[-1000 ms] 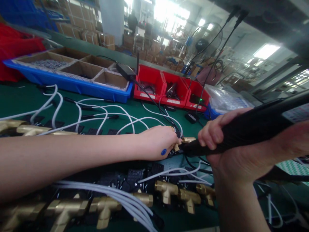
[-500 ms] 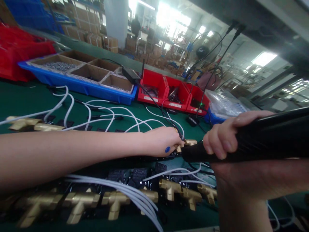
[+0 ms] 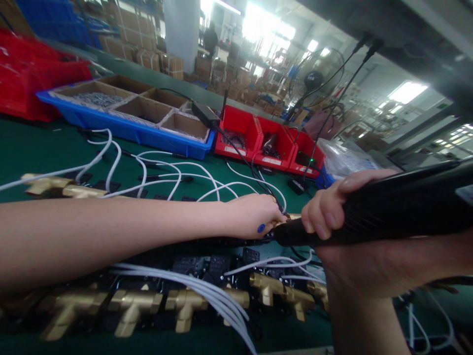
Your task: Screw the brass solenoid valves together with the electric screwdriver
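"What sort of place is this?"

"A factory workshop, I'd say. Look at the green bench, with rows of brass fittings and bundles of white cables"

"And the storage?"

"A blue tray split into compartments, one full of small metal parts; beside it, red bins with labels on their fronts"

"What about the room behind?"

"Large and bright: strapped cardboard boxes in stacks, a big fan, a pillar, tall windows and ceiling lights"

tray left of the bins, cables and fittings before both
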### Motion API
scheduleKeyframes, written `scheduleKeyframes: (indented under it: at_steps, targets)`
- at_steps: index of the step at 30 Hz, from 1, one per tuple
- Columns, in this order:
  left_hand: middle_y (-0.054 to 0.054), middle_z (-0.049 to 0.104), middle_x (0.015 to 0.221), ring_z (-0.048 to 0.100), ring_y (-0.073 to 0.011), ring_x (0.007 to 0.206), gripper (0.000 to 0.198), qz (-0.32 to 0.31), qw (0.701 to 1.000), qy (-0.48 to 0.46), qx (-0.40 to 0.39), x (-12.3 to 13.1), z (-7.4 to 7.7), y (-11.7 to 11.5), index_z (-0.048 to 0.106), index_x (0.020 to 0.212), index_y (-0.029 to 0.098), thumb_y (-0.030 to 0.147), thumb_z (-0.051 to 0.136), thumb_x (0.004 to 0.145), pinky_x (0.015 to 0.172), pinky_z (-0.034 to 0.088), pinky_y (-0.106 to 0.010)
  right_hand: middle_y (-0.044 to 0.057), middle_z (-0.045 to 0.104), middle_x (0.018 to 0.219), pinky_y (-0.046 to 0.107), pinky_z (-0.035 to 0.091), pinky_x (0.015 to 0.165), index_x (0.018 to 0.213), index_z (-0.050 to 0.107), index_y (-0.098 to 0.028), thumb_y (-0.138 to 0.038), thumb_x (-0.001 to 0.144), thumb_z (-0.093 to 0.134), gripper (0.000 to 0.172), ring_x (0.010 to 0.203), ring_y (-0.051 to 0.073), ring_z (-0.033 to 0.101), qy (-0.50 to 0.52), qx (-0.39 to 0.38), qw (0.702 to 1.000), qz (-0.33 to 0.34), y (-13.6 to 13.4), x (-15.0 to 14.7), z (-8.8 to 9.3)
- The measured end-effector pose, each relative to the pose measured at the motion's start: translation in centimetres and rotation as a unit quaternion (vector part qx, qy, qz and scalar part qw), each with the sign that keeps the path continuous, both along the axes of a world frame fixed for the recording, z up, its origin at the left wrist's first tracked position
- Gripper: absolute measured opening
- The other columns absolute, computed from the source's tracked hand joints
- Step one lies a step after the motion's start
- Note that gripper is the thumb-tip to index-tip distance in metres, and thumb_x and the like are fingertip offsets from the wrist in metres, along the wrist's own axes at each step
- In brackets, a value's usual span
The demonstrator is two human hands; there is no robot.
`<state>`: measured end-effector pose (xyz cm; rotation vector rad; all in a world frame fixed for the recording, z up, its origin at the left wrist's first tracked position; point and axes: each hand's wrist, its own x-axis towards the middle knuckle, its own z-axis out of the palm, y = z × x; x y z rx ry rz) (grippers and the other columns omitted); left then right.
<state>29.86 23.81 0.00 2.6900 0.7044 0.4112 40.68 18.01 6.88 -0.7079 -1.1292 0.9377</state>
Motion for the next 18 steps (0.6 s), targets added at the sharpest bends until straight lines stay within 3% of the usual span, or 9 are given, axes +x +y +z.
scheduleKeyframes:
  at_steps: [4, 12, 18]
  targets:
    - [-0.006, 0.068, 0.080, 0.065, -0.0199, 0.077, 0.019, -0.002, 1.000, -0.008, -0.003, -0.17, 0.13, -0.01, 0.075, 0.090, 0.018, 0.013, 0.056, 0.089, 0.065, 0.044, -0.027, -0.003, 0.039, 0.050, 0.023, 0.034, 0.035, 0.068, 0.057, -0.013, -0.075, 0.079, 0.059, 0.063, 0.039, 0.012, 0.044, 0.002, -0.003, 1.000, 0.008, -0.03, -0.07, -0.07]
    - [-0.008, 0.071, 0.082, 0.067, -0.0220, 0.080, 0.020, -0.009, 1.000, -0.001, 0.000, -0.07, 0.16, 0.12, 0.075, 0.092, 0.017, 0.011, 0.056, 0.087, 0.067, 0.045, -0.028, -0.001, 0.042, 0.042, 0.022, 0.029, 0.034, 0.060, 0.058, -0.015, -0.069, 0.074, 0.070, 0.058, 0.034, 0.012, 0.037, -0.021, 0.016, 1.000, 0.007, -0.46, -0.33, -0.11]
    - [-0.009, 0.073, 0.087, 0.068, -0.0222, 0.082, 0.021, -0.004, 1.000, -0.007, -0.008, -0.19, 0.14, 0.04, 0.076, 0.093, 0.017, 0.010, 0.058, 0.085, 0.068, 0.047, -0.028, -0.003, 0.052, 0.052, 0.022, 0.032, 0.035, 0.072, 0.062, -0.016, -0.065, 0.080, 0.068, 0.051, 0.036, 0.011, 0.044, -0.024, 0.044, 0.997, 0.062, -0.06, 0.07, -0.99]
